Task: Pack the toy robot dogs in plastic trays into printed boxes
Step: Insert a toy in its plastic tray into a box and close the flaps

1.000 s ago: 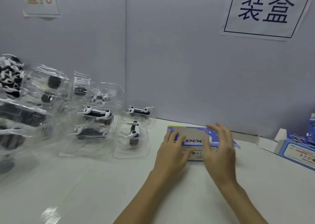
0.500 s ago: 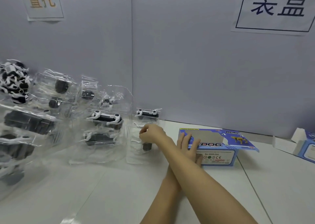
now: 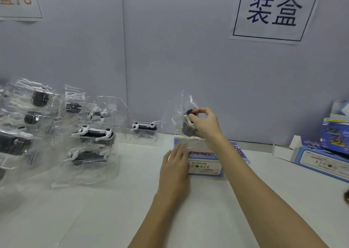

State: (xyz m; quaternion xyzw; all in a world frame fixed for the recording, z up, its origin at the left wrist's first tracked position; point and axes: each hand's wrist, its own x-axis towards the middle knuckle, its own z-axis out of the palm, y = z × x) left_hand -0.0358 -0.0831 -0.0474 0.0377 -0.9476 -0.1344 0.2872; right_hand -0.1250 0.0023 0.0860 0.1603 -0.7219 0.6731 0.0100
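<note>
**Trayed dog held over the open box**

We hold a toy robot dog in its plastic tray [image 3: 186,115] up in the air with our right hand [image 3: 204,123], fingers and thumb curled round it, just above the far edge of the printed box [image 3: 204,164]. The dog is black with white legs, one white leg poking upward past our fingertips; its clear tray is glossy and creased, and stands roughly on edge. Motion blur hides finer detail.

Our left hand [image 3: 176,169] lies flat with fingers straight and spread, resting against the left end of the printed box. The box is blue and white with "DOG" lettering on top and small marks on its near side. It sits on the white tabletop [image 3: 94,210] near the far edge, about the middle.

More trayed dogs [image 3: 92,140] crowd the left side of the tabletop, stacked and leaning, with one single tray [image 3: 144,129] standing nearer the box by the far edge. At the right edge lies another blue box [image 3: 321,159] with a white flap open, and a further one stands behind it.

Behind the tabletop is a pale grey panelled wall. A white paper sign [image 3: 273,11] with dark blue characters hangs upper right; a second sign [image 3: 18,0] with orange characters is cut off at the upper left.
</note>
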